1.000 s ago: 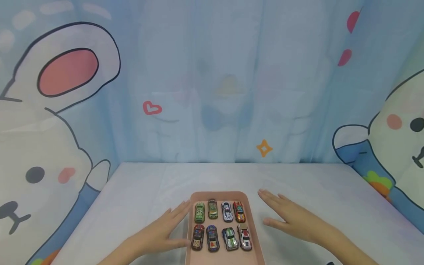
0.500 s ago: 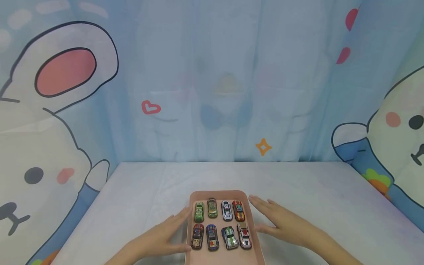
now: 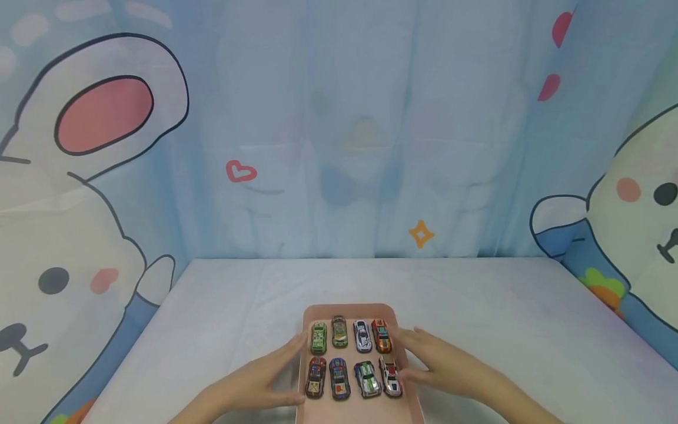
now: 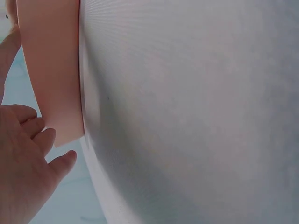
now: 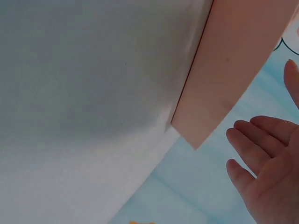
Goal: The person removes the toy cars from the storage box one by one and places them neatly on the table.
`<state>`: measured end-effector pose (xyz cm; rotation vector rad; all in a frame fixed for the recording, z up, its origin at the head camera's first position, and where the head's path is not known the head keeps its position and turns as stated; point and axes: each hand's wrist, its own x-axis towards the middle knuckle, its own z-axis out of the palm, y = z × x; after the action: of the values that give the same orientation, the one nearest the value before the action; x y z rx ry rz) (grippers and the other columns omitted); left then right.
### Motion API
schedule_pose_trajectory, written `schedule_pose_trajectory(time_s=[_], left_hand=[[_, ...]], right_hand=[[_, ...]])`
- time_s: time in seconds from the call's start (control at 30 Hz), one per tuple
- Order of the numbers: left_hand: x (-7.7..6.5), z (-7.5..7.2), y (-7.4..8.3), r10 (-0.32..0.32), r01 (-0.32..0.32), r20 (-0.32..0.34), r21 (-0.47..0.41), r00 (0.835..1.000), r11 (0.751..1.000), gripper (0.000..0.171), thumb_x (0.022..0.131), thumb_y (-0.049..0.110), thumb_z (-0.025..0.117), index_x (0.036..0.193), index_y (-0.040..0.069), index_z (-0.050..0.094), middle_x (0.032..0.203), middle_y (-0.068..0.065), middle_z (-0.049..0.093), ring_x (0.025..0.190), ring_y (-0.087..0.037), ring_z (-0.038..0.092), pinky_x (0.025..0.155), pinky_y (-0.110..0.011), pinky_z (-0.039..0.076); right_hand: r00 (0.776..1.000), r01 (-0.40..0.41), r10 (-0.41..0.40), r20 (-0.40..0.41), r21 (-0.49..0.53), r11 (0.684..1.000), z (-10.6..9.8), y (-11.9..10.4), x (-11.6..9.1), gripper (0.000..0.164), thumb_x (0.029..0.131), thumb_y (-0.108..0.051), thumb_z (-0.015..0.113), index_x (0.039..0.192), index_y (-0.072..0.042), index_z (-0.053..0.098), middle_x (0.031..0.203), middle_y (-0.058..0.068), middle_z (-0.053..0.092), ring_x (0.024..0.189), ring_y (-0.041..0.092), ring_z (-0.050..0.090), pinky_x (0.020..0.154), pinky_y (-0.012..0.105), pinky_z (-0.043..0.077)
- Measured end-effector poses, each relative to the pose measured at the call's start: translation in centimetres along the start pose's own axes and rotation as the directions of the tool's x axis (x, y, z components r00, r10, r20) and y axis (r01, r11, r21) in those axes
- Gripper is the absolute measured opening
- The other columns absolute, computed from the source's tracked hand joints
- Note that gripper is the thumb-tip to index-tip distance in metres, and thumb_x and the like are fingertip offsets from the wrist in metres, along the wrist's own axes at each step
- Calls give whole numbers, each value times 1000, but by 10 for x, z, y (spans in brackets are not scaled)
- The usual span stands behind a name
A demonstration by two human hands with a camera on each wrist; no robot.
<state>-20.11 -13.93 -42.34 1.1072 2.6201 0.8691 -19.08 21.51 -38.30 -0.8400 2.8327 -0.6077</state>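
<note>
A pink, straight-sided tray (image 3: pixel 349 310) lies on the white table and bears several toy cars in two rows. The back row includes a green car (image 3: pixel 319 337) and a red-orange car (image 3: pixel 381 335); a blue car (image 3: pixel 339 378) and a white-red car (image 3: pixel 391 380) are in the front row. My left hand (image 3: pixel 254 377) is at the left rim, thumb and fingers spread. At the right rim is my right hand (image 3: pixel 450 365), its fingertips reaching over the edge. In the right wrist view its fingers look nearly straight beside the tray wall (image 5: pixel 224 74). Firm contact cannot be made out.
White cloth covers the table (image 3: pixel 254 294) around the tray. Behind it hangs a light blue curtain (image 3: pixel 360 76) printed with cartoon animals. The tray's near end runs out of the head view.
My right hand has moved left, from beside the tray to its right rim. My left hand has barely shifted at the left rim. The tray and cars stay in place.
</note>
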Motion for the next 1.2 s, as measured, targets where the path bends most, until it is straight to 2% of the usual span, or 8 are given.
schedule_pose_trajectory(time_s=[0.1, 0.3, 0.4, 0.63, 0.83, 1.07, 1.2], left_hand=[[0, -1, -1, 10, -9, 24, -37, 1000, 999, 96, 82, 53, 63, 152, 18, 8, 154, -5, 12, 134, -31, 27, 101, -52, 32], [0, -3, -3, 49, -44, 60, -81, 997, 996, 96, 83, 48, 66, 151, 12, 9, 155, -6, 5, 136, -31, 21, 103, -51, 29], [1, -1, -6, 68, -61, 59, -107, 996, 992, 97, 82, 47, 67, 151, 11, 10, 155, -7, 4, 136, -31, 19, 104, -49, 26], [4, 3, -9, 84, -80, 22, -140, 996, 987, 99, 77, 42, 73, 150, 6, 17, 154, -10, 9, 136, -31, 19, 104, -49, 25], [6, 5, -10, 79, -76, 4, -220, 997, 973, 102, 74, 37, 77, 149, 4, 16, 154, -13, 10, 134, -35, 24, 98, -39, 38], [6, 5, -9, 72, -69, -1, -280, 997, 957, 104, 73, 33, 79, 149, 4, 14, 154, -14, 9, 133, -37, 26, 96, -33, 40], [6, 5, -8, 76, -70, 8, -300, 997, 951, 104, 74, 34, 78, 149, 3, 14, 154, -15, 9, 132, -37, 27, 96, -33, 39]], right_hand=[[999, 35, -35, 20, -17, 999, 3, -1, 5, 67, 82, -45, 67, 133, -4, 50, 129, 15, 53, 121, 42, 42, 97, 56, 35], [989, 143, -141, 36, -69, 987, 7, -3, 15, 51, 80, -31, 74, 121, -4, 60, 115, 4, 60, 110, 26, 53, 91, 43, 45], [987, 158, -156, 39, -72, 985, 7, -3, 18, 48, 77, -29, 77, 115, -3, 63, 107, 1, 61, 102, 20, 55, 87, 39, 47], [992, 110, -106, 69, -56, 992, 11, -2, 24, 51, 69, -35, 80, 109, -7, 65, 98, -7, 59, 93, 13, 54, 82, 36, 49], [993, 102, -92, 75, -133, 986, 15, -2, 28, 50, 66, -34, 83, 105, -7, 66, 91, -9, 56, 87, 10, 52, 80, 34, 48], [996, 64, -52, 77, -171, 983, 16, -6, 30, 50, 65, -30, 84, 104, -5, 66, 91, -6, 58, 88, 14, 53, 85, 39, 46], [995, 48, -33, 90, -174, 984, 16, -7, 30, 46, 65, -31, 84, 100, -10, 63, 85, -10, 54, 80, 9, 49, 89, 43, 42]])
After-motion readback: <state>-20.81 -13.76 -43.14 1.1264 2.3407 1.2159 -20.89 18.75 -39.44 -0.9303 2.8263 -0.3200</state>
